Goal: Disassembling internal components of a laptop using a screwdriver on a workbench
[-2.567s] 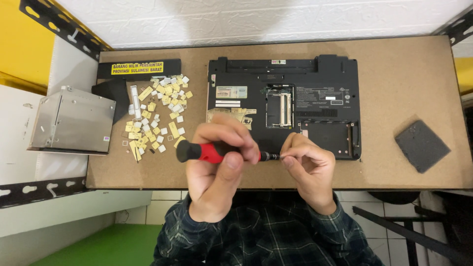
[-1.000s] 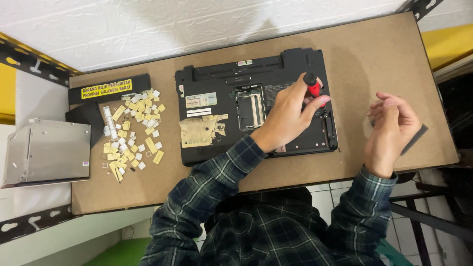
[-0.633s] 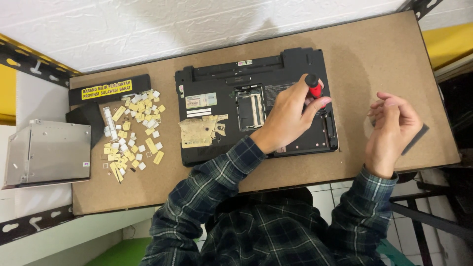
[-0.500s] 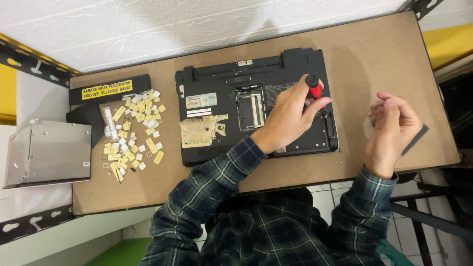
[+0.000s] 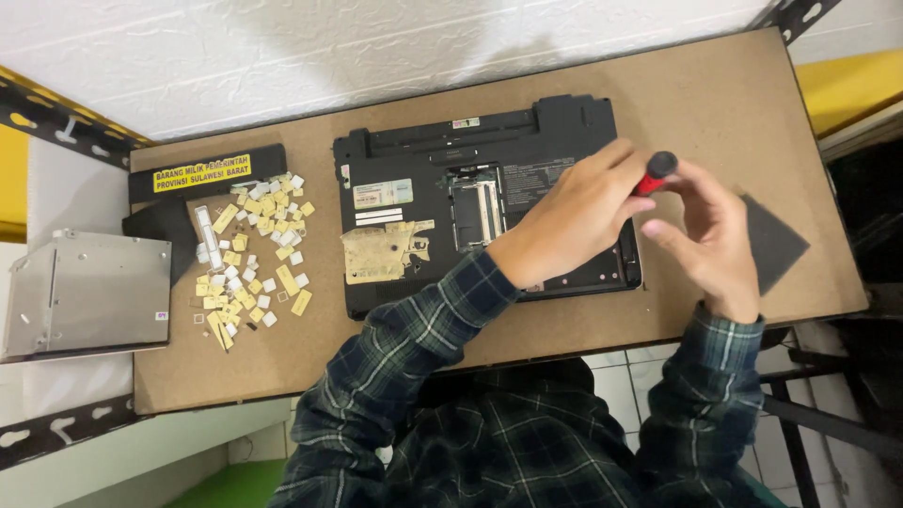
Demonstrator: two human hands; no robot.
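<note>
Left hand (image 5: 574, 221) wrapped around red screwdriver (image 5: 654, 174), right hand (image 5: 710, 230) fingertips touching its cap

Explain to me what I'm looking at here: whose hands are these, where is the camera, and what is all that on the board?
There is no machine here: the view comes from a camera worn on a person's head, looking straight down at their own two bare hands over a brown tabletop. In the middle lies a black laptop, turned bottom side up, with a compartment open and a torn yellowish sticker on it. The left hand grips a red-and-black screwdriver upright over the laptop's right part. The right hand is beside the handle's top; whether it touches is hard to tell. To the left lies a heap of small yellowed keyboard keys, a black strip with a yellow label, and a silver metal drive case. A dark square cover lies at the right.
</note>
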